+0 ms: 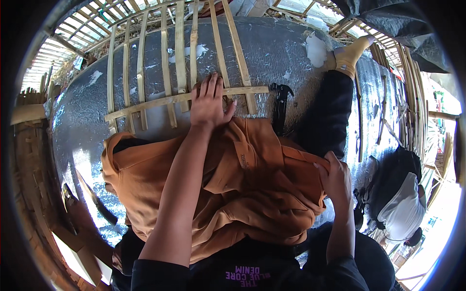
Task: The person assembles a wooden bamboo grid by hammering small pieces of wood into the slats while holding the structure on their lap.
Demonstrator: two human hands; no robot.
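Note:
Over my lap lies a rumpled orange-brown garment (170, 167), made of thick cloth with seams and folds. My right hand (336, 177) is closed on the garment's right edge, pinching the cloth between thumb and fingers. Fingers stretched out, my left hand (208, 105) lies flat across the crosspiece of a bamboo slat frame (155, 102), just beyond the garment. The frame's long slats run away from me over a silver foil sheet (272, 43). A black claw hammer (280, 104) rests right of the frame's crosspiece, beside the garment.
My leg in dark trousers stretches out at the right, ending in a yellow sock (352, 56). A long curved blade with a dark handle (106, 212) lies at left. Bamboo fencing (410, 92) lines the far right. Dark and white cloth bundles (403, 206) sit at right.

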